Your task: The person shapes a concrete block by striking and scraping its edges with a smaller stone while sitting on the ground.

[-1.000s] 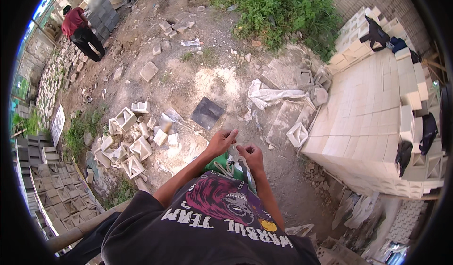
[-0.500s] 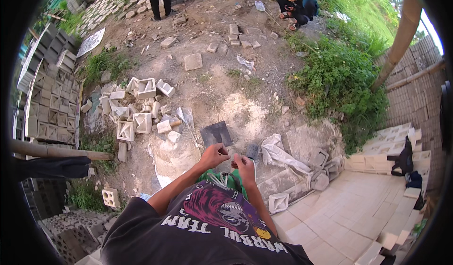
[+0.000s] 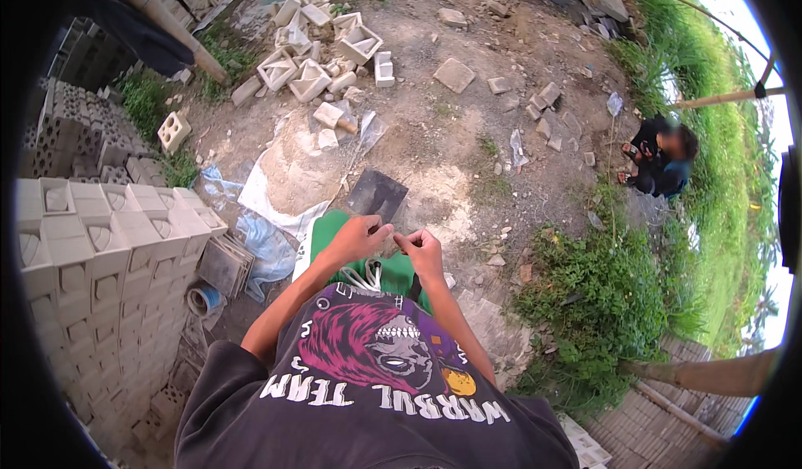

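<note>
In front of my waist, my left hand (image 3: pixel 361 239) is closed, thumb and fingers drawn together. Close on its right, my right hand (image 3: pixel 422 254) pinches its fingertips toward the left one. Anything between the fingertips is too small to make out. Below them are my green shorts (image 3: pixel 322 237) with a white drawstring (image 3: pixel 361 278). A dark flat sheet (image 3: pixel 376 195) lies on the ground just beyond my hands.
At left stands a stacked wall of pale blocks (image 3: pixel 109 252), with blue plastic sheeting (image 3: pixel 269 248) beside it. Loose hollow blocks (image 3: pixel 309 81) are heaped ahead. A person (image 3: pixel 660 156) crouches at far right, near green bushes (image 3: pixel 593 294). A bamboo pole (image 3: pixel 710 375) crosses the lower right.
My view has swung left. The block wall has come into sight and the pale tiled floor at right has left the picture. My hands stay close together at my waist.
</note>
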Available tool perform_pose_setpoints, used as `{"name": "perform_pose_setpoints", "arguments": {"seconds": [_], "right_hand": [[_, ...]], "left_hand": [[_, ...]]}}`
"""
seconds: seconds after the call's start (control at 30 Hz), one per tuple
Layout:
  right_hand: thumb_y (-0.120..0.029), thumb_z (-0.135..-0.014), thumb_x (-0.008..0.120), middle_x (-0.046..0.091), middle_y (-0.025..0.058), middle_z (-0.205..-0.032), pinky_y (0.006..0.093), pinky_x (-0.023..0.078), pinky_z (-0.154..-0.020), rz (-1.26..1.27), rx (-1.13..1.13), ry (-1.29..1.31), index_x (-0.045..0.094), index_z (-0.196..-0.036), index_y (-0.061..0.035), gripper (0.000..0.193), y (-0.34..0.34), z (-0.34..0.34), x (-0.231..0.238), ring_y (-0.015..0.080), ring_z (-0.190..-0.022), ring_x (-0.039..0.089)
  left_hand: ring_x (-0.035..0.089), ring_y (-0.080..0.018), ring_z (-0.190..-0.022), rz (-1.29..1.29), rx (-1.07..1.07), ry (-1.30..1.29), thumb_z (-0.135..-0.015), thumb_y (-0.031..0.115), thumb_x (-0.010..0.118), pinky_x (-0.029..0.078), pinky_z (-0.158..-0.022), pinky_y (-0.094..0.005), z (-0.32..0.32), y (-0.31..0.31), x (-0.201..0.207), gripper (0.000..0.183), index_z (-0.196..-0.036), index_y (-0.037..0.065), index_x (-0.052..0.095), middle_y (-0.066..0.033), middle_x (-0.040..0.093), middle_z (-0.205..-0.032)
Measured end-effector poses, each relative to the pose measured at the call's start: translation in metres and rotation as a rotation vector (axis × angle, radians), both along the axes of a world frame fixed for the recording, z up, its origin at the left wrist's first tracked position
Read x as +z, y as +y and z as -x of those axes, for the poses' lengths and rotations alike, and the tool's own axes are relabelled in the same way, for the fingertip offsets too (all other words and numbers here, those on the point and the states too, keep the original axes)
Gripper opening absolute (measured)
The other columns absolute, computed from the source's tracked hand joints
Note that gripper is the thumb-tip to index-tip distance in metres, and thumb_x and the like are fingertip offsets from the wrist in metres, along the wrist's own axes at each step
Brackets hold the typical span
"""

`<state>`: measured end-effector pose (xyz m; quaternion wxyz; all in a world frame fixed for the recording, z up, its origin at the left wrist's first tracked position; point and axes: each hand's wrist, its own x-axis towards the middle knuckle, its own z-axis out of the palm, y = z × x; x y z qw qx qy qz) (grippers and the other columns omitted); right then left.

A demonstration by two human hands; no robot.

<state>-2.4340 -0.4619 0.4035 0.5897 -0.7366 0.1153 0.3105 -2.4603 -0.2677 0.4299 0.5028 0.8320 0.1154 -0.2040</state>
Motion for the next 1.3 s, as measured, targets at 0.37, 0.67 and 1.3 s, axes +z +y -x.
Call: {"name": "perform_pose_setpoints", "arguments": {"seconds": [0.37, 0.67, 1.3], "right_hand": [[-0.037, -0.080, 0.085, 0.063, 0.0009, -0.069, 0.0269, 0.045, -0.059, 0.036, 0.508, -0.192, 0.062, -0.073, -0.0047, 0.040, 0.121, -0.068, -0.025, 0.0070, -0.065, 0.053], [-0.035, -0.094, 0.071, 0.058, -0.0004, -0.065, 0.0265, 0.041, -0.058, -0.012, 0.777, -0.157, 0.061, -0.072, -0.0043, 0.039, 0.177, -0.138, -0.033, 0.0068, -0.063, 0.050], [-0.022, -0.092, 0.066, 0.065, 0.0069, -0.077, 0.0331, 0.049, -0.065, 0.253, 1.159, 0.080, 0.066, -0.099, -0.0026, 0.020, 0.170, -0.304, -0.276, 0.0162, -0.069, 0.062]], "left_hand": [[0.062, -0.0099, -0.087, 0.354, 0.769, -0.121, -0.094, 0.018, 0.067, 0.050, -0.079, -0.0264, 0.054, 0.083, -0.046, 0.019, -0.101, 0.000, 0.063, -0.0028, 0.067, -0.092], [0.056, -0.0057, -0.073, 0.465, 1.104, -0.146, -0.091, 0.019, 0.074, 0.046, -0.064, -0.0232, 0.011, 0.110, -0.055, 0.021, -0.091, 0.005, 0.058, 0.0012, 0.064, -0.083], [0.065, -0.0156, -0.081, 0.357, 1.516, 0.323, -0.098, 0.028, 0.058, 0.053, -0.076, -0.0312, -0.087, 0.066, -0.354, 0.028, -0.102, 0.001, 0.063, -0.0078, 0.069, -0.091]]}}
